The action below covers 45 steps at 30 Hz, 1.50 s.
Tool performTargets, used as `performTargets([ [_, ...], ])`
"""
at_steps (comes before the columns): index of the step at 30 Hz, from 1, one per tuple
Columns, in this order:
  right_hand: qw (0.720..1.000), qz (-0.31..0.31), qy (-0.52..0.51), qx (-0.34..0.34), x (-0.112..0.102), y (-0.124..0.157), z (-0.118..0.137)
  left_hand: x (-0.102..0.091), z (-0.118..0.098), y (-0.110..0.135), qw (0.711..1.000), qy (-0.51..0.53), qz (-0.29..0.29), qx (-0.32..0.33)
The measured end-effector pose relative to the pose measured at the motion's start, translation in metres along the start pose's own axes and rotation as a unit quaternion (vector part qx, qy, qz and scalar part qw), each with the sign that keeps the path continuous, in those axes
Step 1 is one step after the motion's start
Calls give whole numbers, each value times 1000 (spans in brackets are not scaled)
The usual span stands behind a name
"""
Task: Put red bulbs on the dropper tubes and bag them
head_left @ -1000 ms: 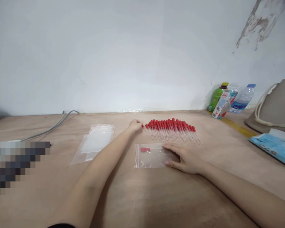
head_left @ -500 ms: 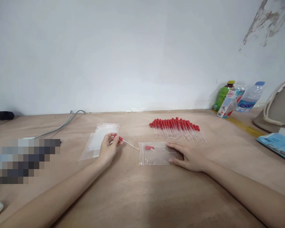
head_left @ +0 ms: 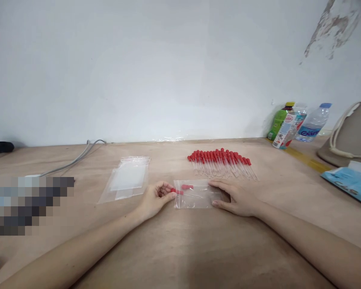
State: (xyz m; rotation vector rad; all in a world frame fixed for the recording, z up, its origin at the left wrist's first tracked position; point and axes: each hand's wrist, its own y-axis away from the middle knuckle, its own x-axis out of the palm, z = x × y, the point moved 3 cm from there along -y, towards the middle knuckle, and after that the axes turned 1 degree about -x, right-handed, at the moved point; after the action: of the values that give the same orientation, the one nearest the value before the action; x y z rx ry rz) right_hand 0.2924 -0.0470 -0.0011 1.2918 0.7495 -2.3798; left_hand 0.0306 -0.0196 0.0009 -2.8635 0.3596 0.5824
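Note:
A small clear zip bag [head_left: 197, 194] lies flat on the wooden table [head_left: 180, 249] in front of me, with one red-capped dropper [head_left: 187, 187] inside. My left hand [head_left: 156, 197] pinches a second red-capped dropper [head_left: 177, 192] at the bag's left opening, its glass tip inside the bag. My right hand [head_left: 236, 196] lies flat on the bag's right end, fingers spread. A row of several red-capped droppers [head_left: 221, 162] lies just behind the bag.
A stack of empty clear bags [head_left: 124, 182] lies to the left. A grey cable [head_left: 75, 158] runs along the back left. Three bottles [head_left: 295, 124] stand against the wall at right, beside a beige drawstring bag [head_left: 349, 140] and a blue tissue pack [head_left: 350, 182].
My left hand took a dropper from the row, carried it left and down, then brought it to the bag's opening and slid its tip in. My right hand stayed on the bag.

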Motion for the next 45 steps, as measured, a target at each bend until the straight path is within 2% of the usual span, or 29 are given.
performTargets([
  [7, 1000, -5, -5, -9, -1, 0, 2, 13, -5, -11, 998, -39, 33, 26],
  [11, 1000, -6, -10, -7, -1, -1, 1, 18, -3, -12, 993, -99, 54, 40],
  [15, 1000, -3, 0, -6, 0, -1, 0, 16, -3, -12, 992, -117, 22, 38],
  [20, 1000, -6, -1, -10, 1, 0, 0, 16, -6, -14, 993, -115, 15, 20],
  [26, 1000, -6, -4, -14, 1, 0, -1, 22, -4, -19, 992, -111, -47, 23],
  [28, 1000, -5, 0, -17, 1, 0, -1, 19, -3, -24, 994, -99, -21, 35],
  [30, 1000, -6, 5, -18, 1, 0, -1, 11, -3, -34, 995, -71, 60, 26],
  [32, 1000, -4, 6, -17, 1, -1, -1, 2, -5, -48, 984, -56, 166, -16],
  [33, 1000, -5, 5, -17, 1, -1, 0, -4, -7, -56, 981, -66, 176, -37],
  [36, 1000, -6, 5, -20, 0, -1, 1, -11, -17, -86, 987, -119, 104, -33],
  [42, 1000, -5, 5, -24, 0, 0, 2, 38, -25, -146, 988, -149, -15, -26],
  [45, 1000, -9, 5, -26, 1, -1, 1, 54, -23, -173, 987, -143, -63, -36],
])
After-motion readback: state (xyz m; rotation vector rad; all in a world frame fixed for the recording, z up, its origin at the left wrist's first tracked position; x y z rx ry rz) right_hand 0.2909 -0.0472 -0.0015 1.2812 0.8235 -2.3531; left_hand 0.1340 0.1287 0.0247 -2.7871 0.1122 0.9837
